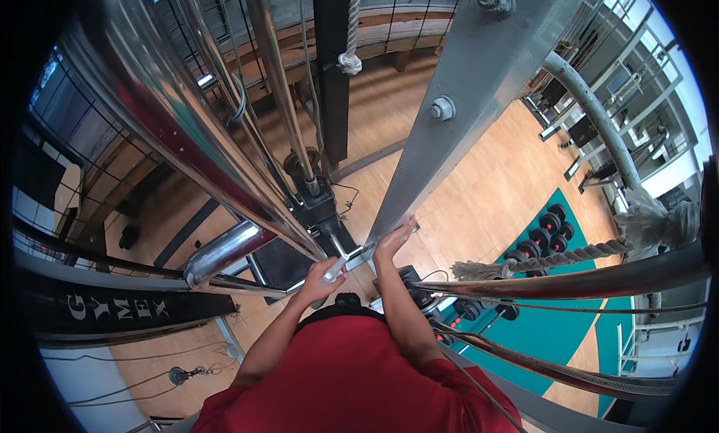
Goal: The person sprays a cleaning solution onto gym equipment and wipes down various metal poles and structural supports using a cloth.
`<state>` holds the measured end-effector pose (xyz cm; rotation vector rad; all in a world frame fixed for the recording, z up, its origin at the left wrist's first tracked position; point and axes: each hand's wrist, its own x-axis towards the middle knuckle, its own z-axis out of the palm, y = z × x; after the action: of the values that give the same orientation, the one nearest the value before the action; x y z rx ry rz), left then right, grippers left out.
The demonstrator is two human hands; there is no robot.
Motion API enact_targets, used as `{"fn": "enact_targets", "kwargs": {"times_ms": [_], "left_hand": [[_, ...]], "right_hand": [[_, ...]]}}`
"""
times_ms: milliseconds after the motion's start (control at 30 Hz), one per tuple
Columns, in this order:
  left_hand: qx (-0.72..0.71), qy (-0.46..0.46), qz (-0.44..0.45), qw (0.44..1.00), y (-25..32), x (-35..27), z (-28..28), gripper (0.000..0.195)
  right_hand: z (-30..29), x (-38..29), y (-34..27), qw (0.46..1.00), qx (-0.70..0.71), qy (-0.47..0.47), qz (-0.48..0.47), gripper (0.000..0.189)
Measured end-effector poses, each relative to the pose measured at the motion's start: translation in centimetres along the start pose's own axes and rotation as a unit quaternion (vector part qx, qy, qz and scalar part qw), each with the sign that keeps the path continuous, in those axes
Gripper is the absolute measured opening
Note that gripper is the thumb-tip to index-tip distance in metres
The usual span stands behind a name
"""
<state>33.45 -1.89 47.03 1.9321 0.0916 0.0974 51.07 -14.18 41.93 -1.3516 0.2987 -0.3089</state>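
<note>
My left hand (321, 281) is closed around a pale, shiny bar-like piece (335, 270), low in front of my body. A thin chrome rod (338, 245) stands just beyond those fingers. To the right, my right hand (395, 241) lies against the lower part of a grey steel post (449, 68) fitted with large bolts. Its fingers curve along the post's right edge, and its palm is hidden. Past the right fingertips shows a small dark end of something, too small to name. Beside my left hand runs a thick chrome tube (185, 135) of the gym machine.
Upright guide rods (275, 68) and a black post (331, 96) stand ahead. A knotted rope (349, 62) hangs there. At right are another frayed rope (567, 256), a chrome bar (533, 284), and several dumbbells (542, 233) on a green mat (517, 343). A cable pulley (178, 375) is lower left.
</note>
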Motion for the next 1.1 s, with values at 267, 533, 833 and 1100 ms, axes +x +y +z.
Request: {"fn": "enact_targets", "kwargs": {"times_ms": [267,533,833,1100], "left_hand": [[0.009,0.027,-0.017,0.999,-0.8,-1.4,-0.9,0.014],[-0.031,0.009,-0.042,0.999,-0.3,-2.9,-0.1,0.014],[-0.062,0.018,-0.013,0.998,0.5,-1.9,-0.8,0.013],[-0.155,0.063,0.028,0.986,5.5,1.0,-0.7,0.013]], "right_hand": [[1.3,1.9,-3.7,0.950,0.221,-0.017,0.219,0.059],[5.2,-0.8,-23.8,0.910,-0.040,-0.059,-0.407,0.064],[2.6,-2.4,-13.8,0.941,-0.088,-0.080,-0.316,0.072],[6.9,-1.0,-34.6,0.863,-0.057,-0.104,-0.491,0.067]]}}
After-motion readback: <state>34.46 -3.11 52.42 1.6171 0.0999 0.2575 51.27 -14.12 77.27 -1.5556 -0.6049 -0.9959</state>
